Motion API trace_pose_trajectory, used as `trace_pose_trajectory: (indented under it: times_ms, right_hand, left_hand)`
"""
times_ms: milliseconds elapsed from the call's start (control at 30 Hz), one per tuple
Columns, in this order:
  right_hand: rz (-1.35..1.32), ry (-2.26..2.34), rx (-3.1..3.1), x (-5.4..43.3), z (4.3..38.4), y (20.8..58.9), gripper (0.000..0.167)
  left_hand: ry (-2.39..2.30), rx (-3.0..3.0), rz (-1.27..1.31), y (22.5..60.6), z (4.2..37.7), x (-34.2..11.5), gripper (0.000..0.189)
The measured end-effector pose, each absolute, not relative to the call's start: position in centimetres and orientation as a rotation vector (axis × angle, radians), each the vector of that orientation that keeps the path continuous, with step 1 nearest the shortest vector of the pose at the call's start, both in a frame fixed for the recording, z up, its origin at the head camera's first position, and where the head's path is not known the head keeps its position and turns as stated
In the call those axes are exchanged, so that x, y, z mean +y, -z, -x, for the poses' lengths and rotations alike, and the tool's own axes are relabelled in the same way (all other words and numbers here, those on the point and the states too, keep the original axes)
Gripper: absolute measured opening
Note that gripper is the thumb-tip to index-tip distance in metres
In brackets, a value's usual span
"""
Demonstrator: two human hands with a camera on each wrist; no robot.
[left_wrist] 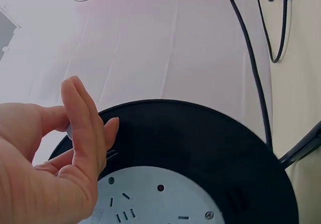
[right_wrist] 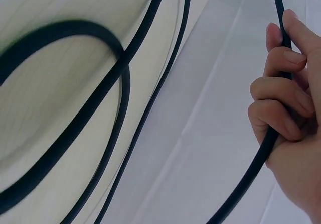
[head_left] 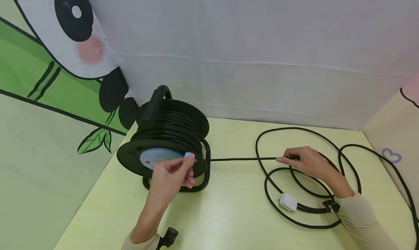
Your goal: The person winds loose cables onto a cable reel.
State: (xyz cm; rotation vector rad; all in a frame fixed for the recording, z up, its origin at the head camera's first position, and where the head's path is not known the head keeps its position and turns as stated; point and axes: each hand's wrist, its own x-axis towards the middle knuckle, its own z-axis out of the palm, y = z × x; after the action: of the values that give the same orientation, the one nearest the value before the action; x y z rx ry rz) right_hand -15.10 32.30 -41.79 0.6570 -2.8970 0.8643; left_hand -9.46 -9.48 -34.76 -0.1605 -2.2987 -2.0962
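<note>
A black cable reel stands at the left of the table, its top handle upright and a pale-blue socket panel in its front flange. At that flange, my left hand pinches what looks like a small pale-blue knob between thumb and fingers, mostly hidden by them. My right hand grips the black cable with curled fingers, well to the right of the reel. Between the reel and that hand, the cable runs nearly straight.
Loose loops of cable spread over the right of the table, some passing beneath my right arm. A white plug lies among them. More cable trails off the right edge. A white cloth wall stands behind.
</note>
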Motion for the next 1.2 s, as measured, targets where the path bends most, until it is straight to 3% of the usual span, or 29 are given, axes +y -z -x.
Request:
trace_pose_trajectory:
  times_ms: [633, 767, 1200]
  right_hand:
    - [-0.720, -0.901, -2.878, 29.3, 15.0, 42.4, 0.017]
    - [-0.679, -0.873, -2.897, 29.5, 14.6, 42.3, 0.019]
    - [-0.669, -0.838, -2.754, 32.0, 14.1, 42.4, 0.023]
  left_hand:
    - [2.171, -2.359, 0.093, 38.5, 9.5, -7.1, 0.032]
    - [2.161, -2.389, 0.073, 39.2, 9.5, -6.9, 0.038]
    - [2.148, -2.440, -0.054, 42.1, 9.4, -7.6, 0.031]
